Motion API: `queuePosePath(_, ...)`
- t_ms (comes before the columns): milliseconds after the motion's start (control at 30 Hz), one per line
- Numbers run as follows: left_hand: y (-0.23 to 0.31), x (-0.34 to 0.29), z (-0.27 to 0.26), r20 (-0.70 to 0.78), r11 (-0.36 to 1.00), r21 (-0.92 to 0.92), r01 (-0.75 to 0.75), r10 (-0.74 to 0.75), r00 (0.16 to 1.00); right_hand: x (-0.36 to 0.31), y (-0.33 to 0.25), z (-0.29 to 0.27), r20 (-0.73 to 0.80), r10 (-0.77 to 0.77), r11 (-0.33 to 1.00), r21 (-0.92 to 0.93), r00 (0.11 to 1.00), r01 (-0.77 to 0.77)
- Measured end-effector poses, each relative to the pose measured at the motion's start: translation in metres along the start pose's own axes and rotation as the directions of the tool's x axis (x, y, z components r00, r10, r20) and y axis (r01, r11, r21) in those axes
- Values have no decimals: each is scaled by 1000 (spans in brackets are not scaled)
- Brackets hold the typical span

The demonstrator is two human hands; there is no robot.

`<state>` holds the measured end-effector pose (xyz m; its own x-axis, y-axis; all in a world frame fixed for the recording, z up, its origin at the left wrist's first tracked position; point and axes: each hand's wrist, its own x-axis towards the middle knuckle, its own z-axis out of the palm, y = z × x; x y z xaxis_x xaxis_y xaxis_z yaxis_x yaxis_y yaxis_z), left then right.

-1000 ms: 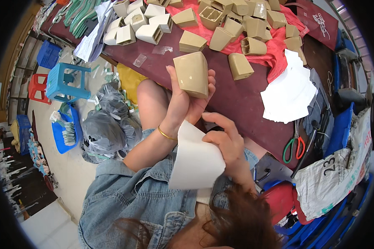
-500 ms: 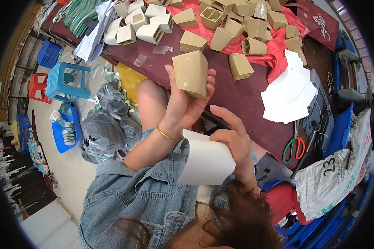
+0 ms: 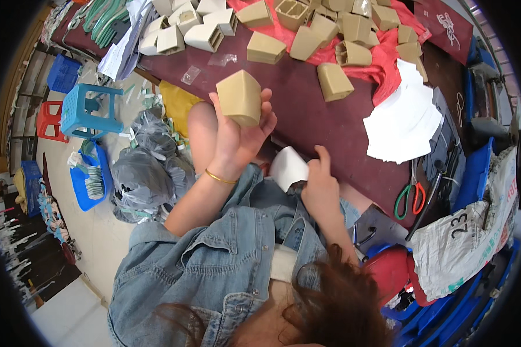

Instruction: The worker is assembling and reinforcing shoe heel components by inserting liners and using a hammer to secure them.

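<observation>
My left hand (image 3: 237, 139) is raised at the table's near edge, its fingers and thumb wrapped round a glossy tan block-shaped piece (image 3: 238, 98) with a pointed top edge. Lower and to the right, my right hand (image 3: 321, 188) grips a curved white sheet (image 3: 289, 168) by its right side, with one finger stretched out. The sheet hangs over my lap, apart from the tan piece. Beyond both hands, more tan hollow pieces (image 3: 334, 82) lie on the dark red tabletop (image 3: 295, 98), several of them on a red cloth (image 3: 385, 72).
White hollow pieces (image 3: 205, 37) cluster at the far left of the table. To the right lie a stack of white paper sheets (image 3: 402, 118) and scissors (image 3: 411, 194) with green and red handles. Grey plastic bags (image 3: 145, 179), a blue stool (image 3: 92, 110) and a blue basket (image 3: 90, 185) stand on the floor at left.
My left hand has shifted left, tilting the tan piece. My right hand has moved away from me toward the table edge, taking the white sheet with it and turning it.
</observation>
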<state>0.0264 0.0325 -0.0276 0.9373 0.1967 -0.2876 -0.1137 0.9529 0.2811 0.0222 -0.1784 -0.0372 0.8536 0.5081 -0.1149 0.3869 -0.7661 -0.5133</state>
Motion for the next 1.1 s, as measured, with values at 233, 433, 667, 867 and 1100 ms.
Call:
queuePosePath(233, 1, -1, -3, 20, 998, 59, 5, -6, 1000, -35, 18, -12, 58, 126, 966, -234, 990, -109)
queuePosePath(433, 1, -10, 7, -13, 990, 142, -21, 23, 1000, -51, 23, -19, 45, 146, 969, -208, 988, -133)
queuePosePath(667, 9, -9, -8, 62, 986, 163, -17, 7, 998, -59, 32, -41, 170, 220, 581, 768, 961, -269)
queuePosePath(867, -6, -8, 5, 89, 993, 98, 72, -81, 993, -29, 25, -43, -122, -194, -359, 932, 973, 45)
queuePosePath(1100, -14, -17, 14, 318, 838, -256, 482, -398, 861, 4, 19, -36, -311, -460, -636, 769, 832, -64)
